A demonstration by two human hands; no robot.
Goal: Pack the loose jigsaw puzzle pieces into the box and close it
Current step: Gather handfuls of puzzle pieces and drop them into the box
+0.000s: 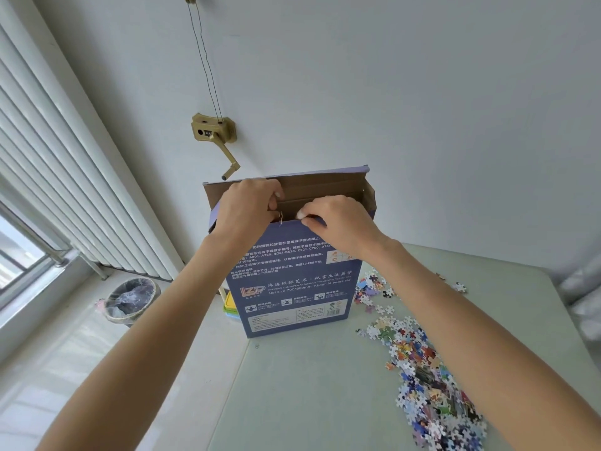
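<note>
Pale green worktop [318, 385] against a white wall carries the purple box [294, 284], standing upright near its far left edge, top flap raised; its inside is hidden. Both hands work at the opening: the left hand [244, 206] has its grip curled over the front wall's top edge, the right hand [338, 219] pinches that edge beside it. Loose puzzle pieces [419, 362] lie scattered right of the box. A lined bin [131, 301] sits on the floor, left.

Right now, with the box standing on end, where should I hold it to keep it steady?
Hold the box by its two narrow upright side edges, coming in from left and right. It stands tall and thin on the table with its flap open, so it would probably tip if held only at the top.
</note>
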